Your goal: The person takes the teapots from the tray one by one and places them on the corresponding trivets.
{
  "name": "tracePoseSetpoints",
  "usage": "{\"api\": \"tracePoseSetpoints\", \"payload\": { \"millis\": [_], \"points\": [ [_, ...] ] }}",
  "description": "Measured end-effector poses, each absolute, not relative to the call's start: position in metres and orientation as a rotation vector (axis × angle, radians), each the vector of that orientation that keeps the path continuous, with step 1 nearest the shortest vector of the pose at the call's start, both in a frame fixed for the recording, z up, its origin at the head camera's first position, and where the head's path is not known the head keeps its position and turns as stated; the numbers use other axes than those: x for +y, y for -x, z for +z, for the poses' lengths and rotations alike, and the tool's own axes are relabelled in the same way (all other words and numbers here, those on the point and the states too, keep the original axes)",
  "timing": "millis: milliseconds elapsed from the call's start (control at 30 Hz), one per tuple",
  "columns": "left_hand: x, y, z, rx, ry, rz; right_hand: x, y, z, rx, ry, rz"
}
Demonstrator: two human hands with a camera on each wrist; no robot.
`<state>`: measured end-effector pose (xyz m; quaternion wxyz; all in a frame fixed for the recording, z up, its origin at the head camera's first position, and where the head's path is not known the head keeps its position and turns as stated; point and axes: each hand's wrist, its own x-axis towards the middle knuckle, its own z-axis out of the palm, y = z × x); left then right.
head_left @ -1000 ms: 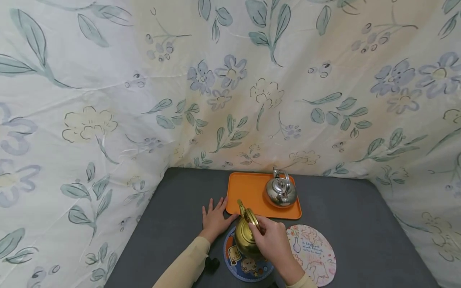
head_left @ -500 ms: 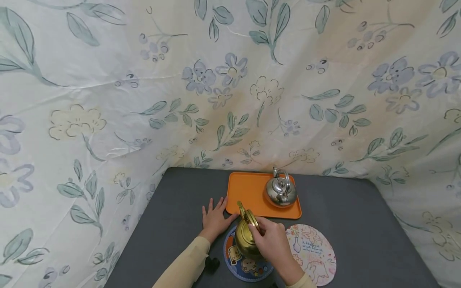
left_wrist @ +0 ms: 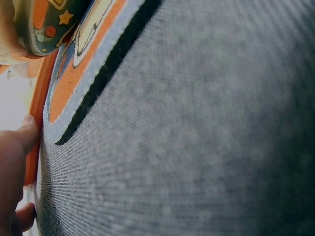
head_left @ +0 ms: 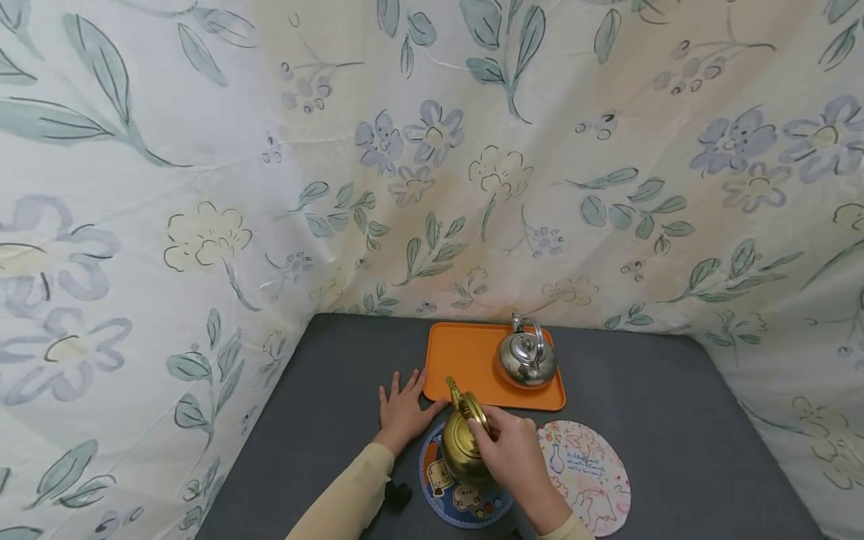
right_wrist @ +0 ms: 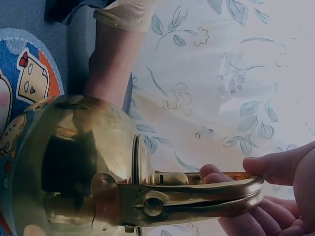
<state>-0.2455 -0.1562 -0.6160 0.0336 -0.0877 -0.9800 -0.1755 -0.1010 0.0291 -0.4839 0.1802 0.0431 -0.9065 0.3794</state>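
Observation:
My right hand [head_left: 511, 448] grips the arched handle of a gold kettle [head_left: 460, 450], thumb on one side and fingers round the other, as the right wrist view confirms. The kettle is over a round blue cartoon-print mat [head_left: 445, 508], its spout pointing toward an orange tray [head_left: 454, 356]. Whether its base touches the mat I cannot tell. My left hand [head_left: 403, 414] lies with spread fingers on the grey table, fingertips at the tray's left front corner. In the left wrist view its thumb [left_wrist: 27, 132] touches the tray's orange edge. A silver kettle [head_left: 528, 361] stands on the tray's right part.
To the right of the blue mat lies a round pink-and-white printed mat [head_left: 587, 465]. A small black heart-shaped object [head_left: 397, 496] is near my left forearm. Flowered cloth [head_left: 499, 187] hangs behind the table [head_left: 675, 420] and along its sides.
The gold kettle has shifted very slightly, its spout tip a little rightward and nearer me. The cloth on the left has swayed. Both hands stay nearly in place.

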Motion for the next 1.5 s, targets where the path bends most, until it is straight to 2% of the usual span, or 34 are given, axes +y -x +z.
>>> {"api": "tracePoseSetpoints", "payload": {
  "millis": [1500],
  "points": [
    [-0.1572,0.2450,-0.6174,-3.011,0.279,-0.557,0.0378,0.0940,-0.4806,-2.621,-0.044,1.078]
  ]
}}
